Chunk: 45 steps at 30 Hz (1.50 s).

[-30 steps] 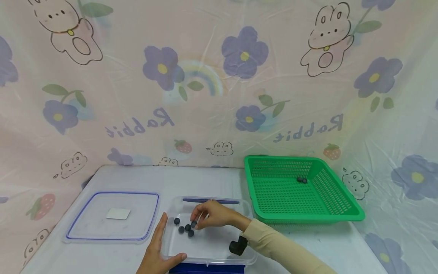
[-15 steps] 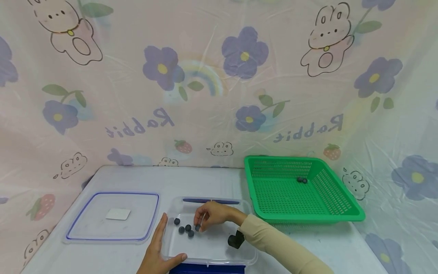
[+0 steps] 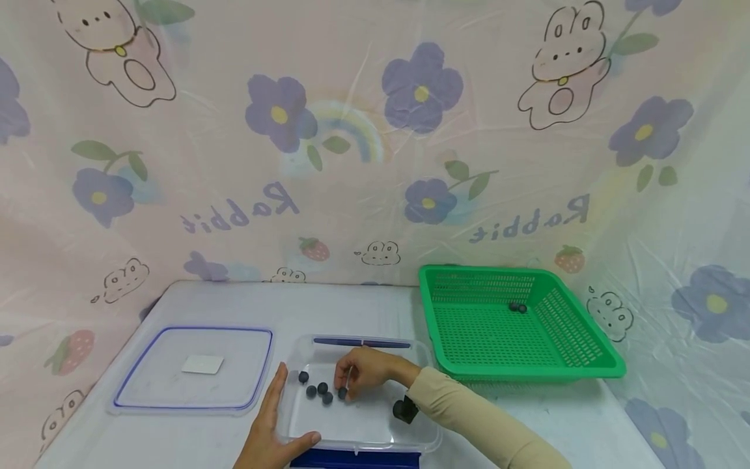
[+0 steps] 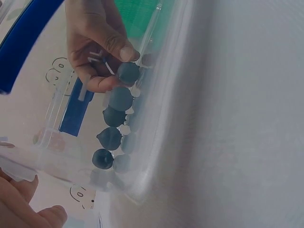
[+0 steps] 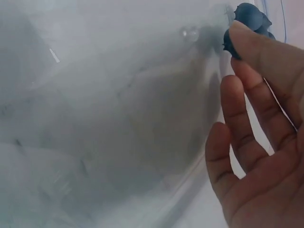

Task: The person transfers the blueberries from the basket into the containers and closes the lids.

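My right hand reaches into a clear plastic box and pinches a dark blueberry between thumb and index finger, low over the box floor. In the right wrist view the thumb covers part of this berry. Several other blueberries lie loosely grouped on the left side of the box floor, just left of that hand. My left hand rests against the box's left side with its fingers straight, its thumb stretched over the front rim.
A green basket stands at the back right with two small dark berries inside. On the left lies a blue-edged lid with a white card on it. A blue latch hangs at the box's front.
My right hand has shifted slightly right and nearer with the pinched blueberry, away from the other berries. My left hand keeps its place at the box.
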Each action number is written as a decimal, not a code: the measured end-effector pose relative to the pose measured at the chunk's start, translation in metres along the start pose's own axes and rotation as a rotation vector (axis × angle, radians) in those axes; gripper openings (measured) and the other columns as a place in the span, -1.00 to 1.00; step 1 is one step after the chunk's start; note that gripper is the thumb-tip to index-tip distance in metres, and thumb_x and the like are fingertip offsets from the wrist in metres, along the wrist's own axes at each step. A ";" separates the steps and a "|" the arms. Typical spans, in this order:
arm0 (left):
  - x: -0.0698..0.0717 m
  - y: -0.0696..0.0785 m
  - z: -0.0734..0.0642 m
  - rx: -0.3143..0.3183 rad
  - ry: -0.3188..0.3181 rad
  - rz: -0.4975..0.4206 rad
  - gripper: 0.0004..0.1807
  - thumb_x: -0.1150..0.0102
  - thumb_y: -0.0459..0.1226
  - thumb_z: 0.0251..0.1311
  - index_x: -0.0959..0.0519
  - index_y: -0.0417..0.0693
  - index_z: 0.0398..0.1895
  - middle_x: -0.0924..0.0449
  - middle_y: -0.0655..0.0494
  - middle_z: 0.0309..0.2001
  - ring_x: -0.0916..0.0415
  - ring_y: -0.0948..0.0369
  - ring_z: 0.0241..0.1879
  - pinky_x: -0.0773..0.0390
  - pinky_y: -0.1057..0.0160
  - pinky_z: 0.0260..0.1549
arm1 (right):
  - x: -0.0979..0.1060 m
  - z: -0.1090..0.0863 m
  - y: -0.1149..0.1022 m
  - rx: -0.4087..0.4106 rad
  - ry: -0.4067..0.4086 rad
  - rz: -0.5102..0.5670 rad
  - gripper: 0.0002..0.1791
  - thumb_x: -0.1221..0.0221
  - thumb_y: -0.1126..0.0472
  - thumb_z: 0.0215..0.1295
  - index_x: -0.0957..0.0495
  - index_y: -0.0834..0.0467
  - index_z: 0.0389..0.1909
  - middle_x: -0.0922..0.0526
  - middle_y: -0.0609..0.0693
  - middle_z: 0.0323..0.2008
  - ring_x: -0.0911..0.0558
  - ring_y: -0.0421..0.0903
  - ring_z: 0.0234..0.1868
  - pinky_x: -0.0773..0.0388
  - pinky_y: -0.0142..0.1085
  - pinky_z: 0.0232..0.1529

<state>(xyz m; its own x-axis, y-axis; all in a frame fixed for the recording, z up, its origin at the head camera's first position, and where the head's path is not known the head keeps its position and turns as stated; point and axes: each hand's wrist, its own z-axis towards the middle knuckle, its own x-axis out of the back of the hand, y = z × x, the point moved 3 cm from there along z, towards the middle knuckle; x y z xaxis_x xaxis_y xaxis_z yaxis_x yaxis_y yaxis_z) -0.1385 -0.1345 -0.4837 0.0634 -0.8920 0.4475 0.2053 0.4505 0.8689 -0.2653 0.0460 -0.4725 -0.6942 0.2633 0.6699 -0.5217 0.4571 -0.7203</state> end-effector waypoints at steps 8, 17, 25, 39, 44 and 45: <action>0.001 0.003 0.000 0.052 0.006 0.011 0.23 -0.47 -0.04 -0.38 0.15 0.19 0.38 0.18 0.18 0.37 0.14 0.23 0.27 0.15 0.72 -0.03 | 0.001 0.000 0.000 -0.004 0.008 0.001 -0.76 -0.35 0.36 -0.14 -0.56 0.08 -0.40 -0.55 -0.26 -0.45 -0.50 -0.33 -0.44 -0.46 -0.48 -0.41; 0.000 0.004 0.000 0.086 -0.010 0.022 0.23 -0.46 -0.04 -0.36 0.16 0.18 0.39 0.20 0.17 0.37 0.12 0.08 0.28 0.05 0.44 0.12 | 0.005 -0.002 -0.004 0.006 -0.004 -0.013 -0.73 -0.37 0.33 -0.15 -0.57 0.08 -0.36 -0.56 -0.24 -0.42 -0.51 -0.33 -0.42 -0.46 -0.49 -0.39; -0.001 0.003 0.000 0.089 -0.013 0.018 0.23 -0.47 -0.07 -0.36 0.15 0.17 0.39 0.21 0.22 0.37 0.14 0.12 0.28 0.10 0.55 0.08 | 0.011 -0.006 -0.010 0.014 0.005 -0.029 -0.74 -0.35 0.27 -0.09 -0.57 0.09 -0.31 -0.57 -0.23 -0.39 -0.50 -0.36 -0.37 -0.45 -0.50 -0.36; -0.002 0.003 -0.001 0.034 0.016 0.005 0.20 -0.47 -0.10 -0.34 0.14 0.16 0.38 0.19 0.21 0.37 0.20 0.41 0.26 0.13 0.71 -0.01 | 0.038 -0.024 -0.044 0.161 0.169 -0.057 -0.85 -0.22 0.20 0.09 -0.55 0.03 -0.27 -0.59 -0.16 -0.33 -0.51 -0.37 -0.34 -0.47 -0.48 -0.37; -0.002 0.003 -0.001 0.027 0.018 -0.007 0.21 -0.47 -0.12 -0.34 0.14 0.15 0.38 0.19 0.19 0.37 0.17 0.34 0.26 0.11 0.70 0.00 | 0.048 -0.034 -0.057 0.164 0.307 -0.079 -0.94 -0.16 0.17 0.14 -0.55 -0.04 -0.35 -0.57 -0.27 -0.40 -0.50 -0.38 -0.36 -0.45 -0.45 -0.44; -0.002 0.003 -0.001 0.032 0.016 -0.009 0.21 -0.47 -0.12 -0.34 0.14 0.15 0.38 0.20 0.19 0.37 0.16 0.32 0.26 0.11 0.70 -0.01 | 0.049 -0.036 -0.059 0.165 0.335 -0.085 -0.94 -0.16 0.17 0.14 -0.55 -0.05 -0.36 -0.56 -0.29 -0.41 -0.50 -0.38 -0.37 -0.44 -0.45 -0.44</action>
<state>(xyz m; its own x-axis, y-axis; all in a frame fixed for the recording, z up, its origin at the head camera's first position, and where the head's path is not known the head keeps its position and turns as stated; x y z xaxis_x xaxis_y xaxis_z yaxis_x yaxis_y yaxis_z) -0.1370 -0.1317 -0.4824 0.0775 -0.8963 0.4365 0.1745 0.4433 0.8792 -0.2510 0.0624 -0.3907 -0.4589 0.5058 0.7305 -0.6622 0.3534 -0.6607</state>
